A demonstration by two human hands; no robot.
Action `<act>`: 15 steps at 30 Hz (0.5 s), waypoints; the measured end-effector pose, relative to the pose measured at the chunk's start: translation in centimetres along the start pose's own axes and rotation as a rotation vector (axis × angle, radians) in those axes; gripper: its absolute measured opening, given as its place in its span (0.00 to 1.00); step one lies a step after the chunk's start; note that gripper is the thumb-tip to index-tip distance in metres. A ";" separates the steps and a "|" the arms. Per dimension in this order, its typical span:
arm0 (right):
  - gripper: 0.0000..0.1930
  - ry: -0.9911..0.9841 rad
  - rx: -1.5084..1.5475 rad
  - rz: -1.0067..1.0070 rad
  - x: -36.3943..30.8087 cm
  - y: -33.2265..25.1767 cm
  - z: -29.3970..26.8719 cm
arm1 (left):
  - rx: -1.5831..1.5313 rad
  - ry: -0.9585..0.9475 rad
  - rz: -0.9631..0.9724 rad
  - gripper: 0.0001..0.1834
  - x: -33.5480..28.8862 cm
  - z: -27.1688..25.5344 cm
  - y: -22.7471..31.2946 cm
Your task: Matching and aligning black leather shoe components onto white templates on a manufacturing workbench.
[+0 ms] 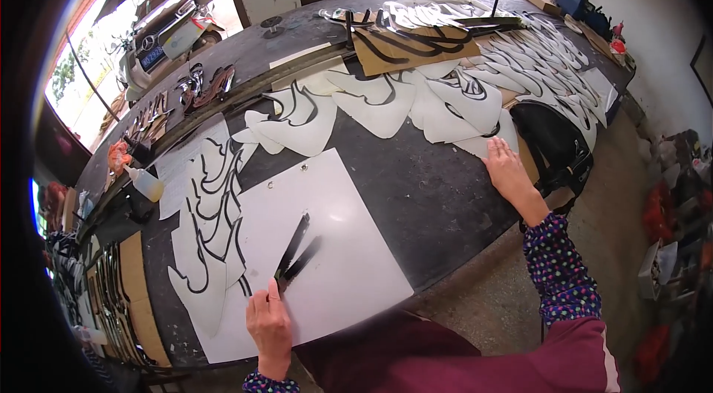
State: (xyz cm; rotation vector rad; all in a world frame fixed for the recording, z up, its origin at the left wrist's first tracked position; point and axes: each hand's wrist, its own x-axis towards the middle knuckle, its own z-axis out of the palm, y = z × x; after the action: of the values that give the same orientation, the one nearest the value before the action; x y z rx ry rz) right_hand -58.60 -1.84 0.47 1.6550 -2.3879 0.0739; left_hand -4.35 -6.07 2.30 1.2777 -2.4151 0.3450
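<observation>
Dark table (445,207) under both hands. White board (353,267) beneath and ahead of left hand (269,325). Black bag (546,137) just right of right hand (509,170). Right hand open, fingers straight, tips at white cut pieces (475,109). Left hand closed round slim dark tool (294,243), pointing ahead-right over board; kind unclear.

It's white on the flat board (342,204), black on the slim tool (297,236), and charcoal flecked with pale specks across the table (423,192)! White shaped pieces (382,118) carry curving black lines; tan cardboard (373,69), black bag (538,122), and here's the sleeve (561,267), dark with multicoloured spots, against plain maroon clothing (512,356).
</observation>
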 end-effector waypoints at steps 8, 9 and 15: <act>0.21 0.080 -0.218 -0.397 0.8 2.3 -2.3 | -0.145 -0.108 0.168 0.23 -0.3 -1.6 2.3; 0.20 0.110 -0.199 -0.427 1.2 2.0 -3.5 | -0.137 -0.115 0.162 0.24 -0.1 -1.6 2.3; 0.18 0.338 -0.023 -0.589 -3.8 -5.9 -14.3 | -0.074 -0.170 0.145 0.25 -0.5 -2.0 2.0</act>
State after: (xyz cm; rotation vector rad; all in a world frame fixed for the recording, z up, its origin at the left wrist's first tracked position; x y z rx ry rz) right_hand -49.53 1.98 12.98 2.0689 -1.5894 0.2018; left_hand -5.31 -3.87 3.81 1.1451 -2.6446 0.1914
